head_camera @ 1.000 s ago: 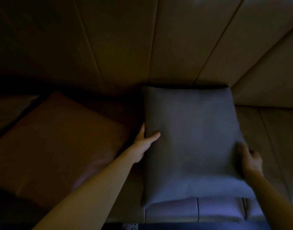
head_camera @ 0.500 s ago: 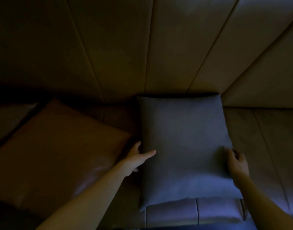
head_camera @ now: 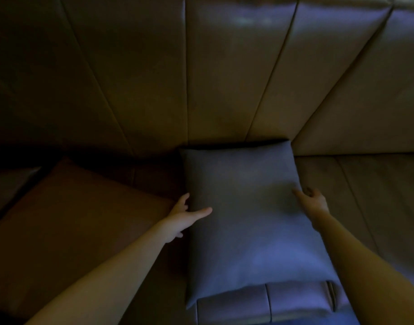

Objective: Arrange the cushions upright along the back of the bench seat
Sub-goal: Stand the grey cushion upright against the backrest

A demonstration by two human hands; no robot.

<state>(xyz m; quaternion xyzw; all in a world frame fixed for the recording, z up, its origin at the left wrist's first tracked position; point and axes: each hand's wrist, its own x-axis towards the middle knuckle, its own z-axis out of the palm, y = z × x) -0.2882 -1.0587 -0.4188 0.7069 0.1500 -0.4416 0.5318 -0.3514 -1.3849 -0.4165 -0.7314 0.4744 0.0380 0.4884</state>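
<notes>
Gloom blurs detail: brown cushion lies left of grey cushion, whose far edge meets the backrest. Left hand and right hand, fingers spread, seemingly press its sides.

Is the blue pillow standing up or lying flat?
Leaning, not flat. The blue pillow has its top edge against the padded backrest, with the left hand and right hand at its sides.

Both bare forearms reach forward, coming in from the lower corners. The left hand is spread, thumb pointing right and fingers tucked around an edge. The right hand is loosely open, its fingers extended toward the left.
</notes>
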